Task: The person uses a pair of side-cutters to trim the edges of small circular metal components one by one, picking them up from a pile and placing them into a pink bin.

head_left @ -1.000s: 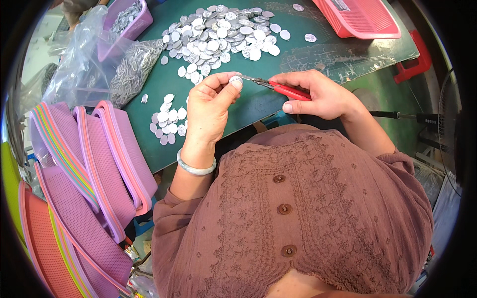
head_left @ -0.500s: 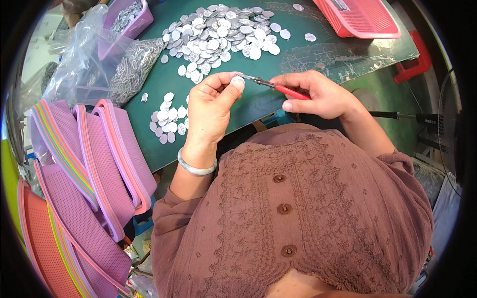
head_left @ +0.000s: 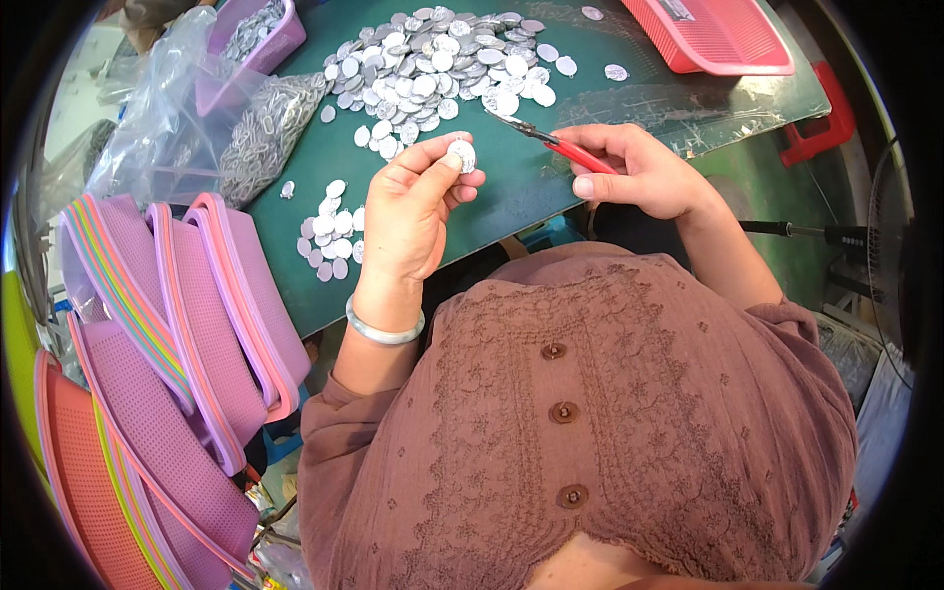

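Observation:
Between thumb and fingertips, my left hand pinches a small round silver medallion above the table's near edge. My right hand grips red-handled pliers. Their slim metal jaws point up and to the left, apart from the medallion, and whether they hold anything is too small to tell. Beyond both hands spreads a large heap of similar silver medallions. A smaller group of medallions lies on the table left of my left hand.
On the green table, a clear plastic bag of metal links stands at the left beside a purple basket of small silver parts. A pink basket sits far right. Stacked plastic baskets crowd the left, and a fan stands right.
My right hand and the pliers have drawn away to the right from the medallion. My left hand has shifted slightly left, and the medallion now shows a patterned face.

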### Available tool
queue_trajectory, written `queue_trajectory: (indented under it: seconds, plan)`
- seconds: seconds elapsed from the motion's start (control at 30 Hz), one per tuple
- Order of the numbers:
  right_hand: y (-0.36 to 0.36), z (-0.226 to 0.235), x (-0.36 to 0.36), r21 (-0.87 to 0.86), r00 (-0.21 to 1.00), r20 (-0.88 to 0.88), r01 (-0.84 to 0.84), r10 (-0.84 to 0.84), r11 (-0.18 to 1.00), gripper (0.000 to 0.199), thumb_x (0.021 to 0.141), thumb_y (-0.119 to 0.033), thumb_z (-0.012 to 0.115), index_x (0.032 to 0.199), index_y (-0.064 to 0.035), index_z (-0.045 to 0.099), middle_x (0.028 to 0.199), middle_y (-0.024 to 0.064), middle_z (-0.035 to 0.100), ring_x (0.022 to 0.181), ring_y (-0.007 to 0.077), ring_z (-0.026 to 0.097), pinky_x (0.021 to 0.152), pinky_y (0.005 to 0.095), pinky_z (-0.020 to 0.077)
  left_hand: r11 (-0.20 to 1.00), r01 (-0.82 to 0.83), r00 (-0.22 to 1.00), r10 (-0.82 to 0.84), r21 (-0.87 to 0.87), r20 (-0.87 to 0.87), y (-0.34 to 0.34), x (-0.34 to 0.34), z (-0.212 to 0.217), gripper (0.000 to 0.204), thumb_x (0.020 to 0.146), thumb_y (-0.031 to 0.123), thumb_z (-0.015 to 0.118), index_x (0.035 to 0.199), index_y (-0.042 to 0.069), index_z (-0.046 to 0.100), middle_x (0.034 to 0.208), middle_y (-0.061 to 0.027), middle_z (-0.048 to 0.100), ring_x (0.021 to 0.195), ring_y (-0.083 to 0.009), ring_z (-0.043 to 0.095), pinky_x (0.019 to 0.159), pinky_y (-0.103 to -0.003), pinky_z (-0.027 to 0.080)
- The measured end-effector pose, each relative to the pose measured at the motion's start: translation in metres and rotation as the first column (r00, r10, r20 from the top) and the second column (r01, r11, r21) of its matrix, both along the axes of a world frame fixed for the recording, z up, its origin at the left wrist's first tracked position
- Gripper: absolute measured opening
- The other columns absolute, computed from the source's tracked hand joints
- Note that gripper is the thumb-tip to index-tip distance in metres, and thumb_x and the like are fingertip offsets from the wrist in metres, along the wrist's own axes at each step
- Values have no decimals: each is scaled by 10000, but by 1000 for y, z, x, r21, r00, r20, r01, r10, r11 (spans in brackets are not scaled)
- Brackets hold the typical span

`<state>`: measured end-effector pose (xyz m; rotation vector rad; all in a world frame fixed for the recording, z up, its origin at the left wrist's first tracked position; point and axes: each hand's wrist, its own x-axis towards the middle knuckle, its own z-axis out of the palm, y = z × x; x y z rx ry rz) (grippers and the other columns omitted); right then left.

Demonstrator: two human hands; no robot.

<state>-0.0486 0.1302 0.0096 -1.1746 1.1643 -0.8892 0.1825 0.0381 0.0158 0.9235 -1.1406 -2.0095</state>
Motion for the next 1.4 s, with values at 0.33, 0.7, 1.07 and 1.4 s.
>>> queue_trajectory:
  seconds: [0.33,0.7,1.07,1.4]
  plan:
    - [-1,-6,-3,4,998,-11,62,-62,998,558,769,-287,691,1197,27,519,875,8,562,778,78,489,686,221,410,990,80,983,-59,117,-172,-9,7,-8,283,919,96,438,1142,-61,513,998,-138,599,862,-200,595,759,-298,491]
    - [-1,0,-4,53,999,6,46,-46,998,575,777,-253,692,1213,61,487,921,20,549,826,79,489,736,215,415,851,325,764,21,413,-645,-11,8,-12,709,903,519,411,1235,-107,402,905,-115,460,778,-199,435,710,-298,391]
    - [-1,-1,-5,42,998,45,40,-42,998,586,782,-238,689,1224,77,468,926,2,531,827,64,480,740,203,406,780,486,590,41,395,-806,-12,10,-18,850,871,560,443,1337,-121,237,1026,-169,446,831,-221,489,699,-271,456]
    - [-1,0,-6,73,999,35,39,-42,997,590,774,-247,691,1222,70,474,904,-18,525,804,51,470,714,192,395,783,487,533,86,388,-842,-12,13,-23,841,888,535,424,1348,-125,178,1283,-320,386,1127,-372,491,952,-399,436]
